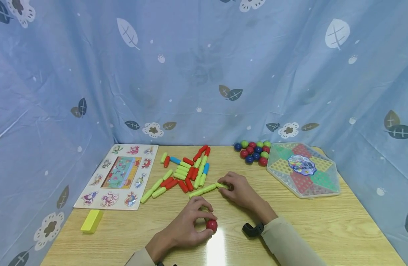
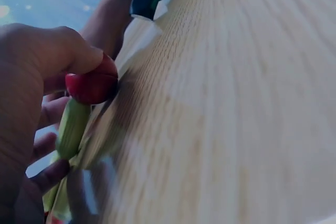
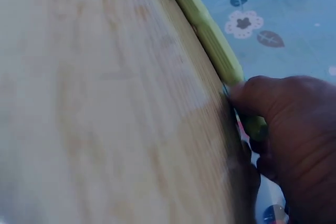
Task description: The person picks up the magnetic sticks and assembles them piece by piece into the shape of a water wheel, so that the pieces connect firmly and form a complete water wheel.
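Observation:
My left hand (image 1: 189, 224) pinches a red ball (image 1: 212, 225) between thumb and fingertips, low over the table near its front. In the left wrist view the thumb lies on the red ball (image 2: 92, 86), and yellow-green sticks show behind it. Farther right and forward, my right hand (image 1: 240, 191) pinches a short yellow-green stick (image 1: 221, 185). That piece continues a line of two more yellow-green sticks (image 1: 209, 188) on the table. Much of the gripped stick (image 3: 255, 127) is hidden by the thumb in the right wrist view.
Several red, blue and yellow-green sticks (image 1: 182, 172) lie mid-table. At the left are a sea-animal picture board (image 1: 146, 150) and a yellow block (image 1: 92, 221). Coloured balls (image 1: 256, 156) cluster at the back right, beside a hexagonal game board (image 1: 326, 177). A patterned curtain (image 1: 197, 74) surrounds the table.

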`<state>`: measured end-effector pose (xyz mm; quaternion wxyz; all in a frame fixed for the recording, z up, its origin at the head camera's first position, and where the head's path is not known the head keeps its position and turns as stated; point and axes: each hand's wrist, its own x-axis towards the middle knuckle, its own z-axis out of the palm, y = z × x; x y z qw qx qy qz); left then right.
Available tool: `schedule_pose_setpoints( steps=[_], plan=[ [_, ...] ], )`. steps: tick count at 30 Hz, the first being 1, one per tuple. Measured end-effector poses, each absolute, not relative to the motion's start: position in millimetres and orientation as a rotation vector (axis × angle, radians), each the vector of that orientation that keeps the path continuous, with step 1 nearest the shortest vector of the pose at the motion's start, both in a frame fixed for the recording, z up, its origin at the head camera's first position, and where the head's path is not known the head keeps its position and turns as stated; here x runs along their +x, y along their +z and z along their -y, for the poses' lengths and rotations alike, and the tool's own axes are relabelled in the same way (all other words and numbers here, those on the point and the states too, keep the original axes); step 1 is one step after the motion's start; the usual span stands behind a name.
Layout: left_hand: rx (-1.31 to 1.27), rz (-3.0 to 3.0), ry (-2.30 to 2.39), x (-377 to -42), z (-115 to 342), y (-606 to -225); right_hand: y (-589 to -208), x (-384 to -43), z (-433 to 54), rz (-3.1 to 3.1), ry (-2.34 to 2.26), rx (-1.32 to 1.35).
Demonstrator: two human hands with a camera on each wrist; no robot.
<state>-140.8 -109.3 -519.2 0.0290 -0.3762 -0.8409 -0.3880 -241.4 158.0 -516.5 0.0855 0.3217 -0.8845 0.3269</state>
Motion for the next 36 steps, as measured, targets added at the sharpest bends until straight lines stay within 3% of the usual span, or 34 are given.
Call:
schedule_pose_setpoints(
  steps=[17, 28, 36],
  plan=[
    [-1.133, 2.633, -1.153, -140.3, 113.2, -520.5, -506.0, -219.7, -178.0, 2.757, 0.851, 0.937],
    [-1.069, 2.670, -1.207, -141.2, 111.6, -520.7, -499.2, -206.6, -193.7, 2.870, 1.306, 0.754],
    [-1.032, 2.651, -1.212, -142.6, 112.7, -519.2, -492.9, -191.4, -201.0, 2.892, 1.451, 0.885]
  ],
)
